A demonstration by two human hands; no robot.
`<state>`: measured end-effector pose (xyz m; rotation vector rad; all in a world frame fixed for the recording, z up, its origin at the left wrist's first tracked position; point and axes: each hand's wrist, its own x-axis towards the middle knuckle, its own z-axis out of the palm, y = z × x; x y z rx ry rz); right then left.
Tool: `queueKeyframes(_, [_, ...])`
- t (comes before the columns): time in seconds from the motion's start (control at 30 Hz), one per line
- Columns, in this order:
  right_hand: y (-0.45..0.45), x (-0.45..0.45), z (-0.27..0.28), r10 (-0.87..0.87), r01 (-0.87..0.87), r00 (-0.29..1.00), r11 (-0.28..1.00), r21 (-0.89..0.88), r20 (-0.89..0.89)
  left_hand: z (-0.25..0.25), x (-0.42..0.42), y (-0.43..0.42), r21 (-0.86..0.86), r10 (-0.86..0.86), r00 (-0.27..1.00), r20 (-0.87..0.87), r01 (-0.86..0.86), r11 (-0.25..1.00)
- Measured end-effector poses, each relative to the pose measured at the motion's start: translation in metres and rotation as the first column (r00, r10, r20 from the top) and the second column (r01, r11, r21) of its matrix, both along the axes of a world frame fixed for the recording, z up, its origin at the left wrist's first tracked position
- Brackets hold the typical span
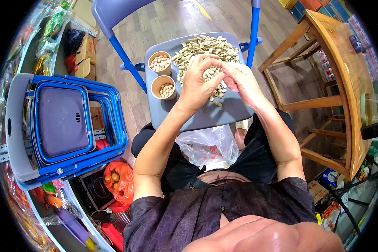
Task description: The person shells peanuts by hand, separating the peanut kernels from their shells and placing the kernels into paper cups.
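Observation:
On the seat of a grey folding chair [197,120] lies a heap of peanuts in shells and loose shells [197,46]. Two paper cups stand at the seat's left side: the far cup [159,72] is nearly full of shelled peanuts, the near cup [159,95] holds fewer. Over the heap, my left hand [200,80] is curved, its fingertips meeting those of my right hand [238,80]. Fingers of both hands are pinched together, and whatever lies between them is too small or hidden to make out. A single peanut [218,103] rests near the pile's front edge.
Folded blue-framed chairs [63,119] stand at the left, with an orange bag [121,185] of round items below them. A clear plastic bag [208,147] hangs between my knees. A wooden table [338,84] on its legs is at the right. Shelves of packets line the left edge.

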<state>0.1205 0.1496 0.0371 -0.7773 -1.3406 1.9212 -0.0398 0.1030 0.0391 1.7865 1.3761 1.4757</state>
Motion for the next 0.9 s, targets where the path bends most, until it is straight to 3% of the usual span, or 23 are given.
queueKeyframes(0.2, [0.001, 0.003, -0.004, 0.013, -0.013, 1.0, 1.0, -0.019, 0.002, 0.004, 0.0, -0.002, -0.048, -0.014, 1.0, -0.028, 0.012, 0.999])
queueKeyframes(0.27, [0.001, 0.005, -0.005, 0.059, -0.059, 0.998, 0.998, -0.028, -0.014, 0.004, 0.003, -0.002, -0.107, -0.016, 0.995, 0.101, 0.027, 0.994])
queueKeyframes(0.37, [0.001, 0.005, -0.005, 0.079, -0.078, 0.997, 0.997, -0.015, 0.01, 0.0, 0.006, -0.002, -0.103, -0.026, 0.99, 0.135, 0.04, 0.994])
queueKeyframes(0.7, [0.003, 0.009, 0.001, 0.123, -0.123, 0.986, 0.992, -0.013, 0.113, -0.007, 0.005, 0.0, -0.083, -0.044, 0.998, 0.044, 0.048, 0.995])
queueKeyframes(0.9, [0.003, 0.01, -0.005, 0.119, -0.115, 0.992, 0.989, -0.088, 0.034, -0.012, 0.009, 0.002, -0.149, -0.082, 0.964, 0.252, 0.122, 0.981])
